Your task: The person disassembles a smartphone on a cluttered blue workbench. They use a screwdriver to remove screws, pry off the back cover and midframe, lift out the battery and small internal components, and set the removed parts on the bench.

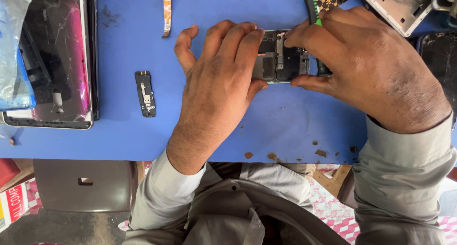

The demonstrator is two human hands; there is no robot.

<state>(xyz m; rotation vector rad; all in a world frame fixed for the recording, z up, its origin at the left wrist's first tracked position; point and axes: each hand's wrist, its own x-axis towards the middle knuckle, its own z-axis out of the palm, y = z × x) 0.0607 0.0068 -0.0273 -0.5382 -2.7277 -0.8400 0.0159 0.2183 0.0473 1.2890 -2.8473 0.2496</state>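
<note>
An opened phone [281, 57] lies on the blue tabletop [285, 126], back cover off and its inner boards showing, between the two hands. The left hand [216, 88] lies flat over the phone's left part, fingers pressing it down to steady it rather than closing round it. The right hand [366, 66] grasps a green-handled screwdriver [312, 9], thumb and forefinger pinching near the phone's right end; the tip is hidden behind the fingers. The step looks like work on a screw or small part at that end. It calls for a steady hold-down and a tip kept square in place. A small circuit board [145, 93] and an orange flex strip [166, 12] lie apart to the left, beside a cracked phone back [57, 59].
</note>
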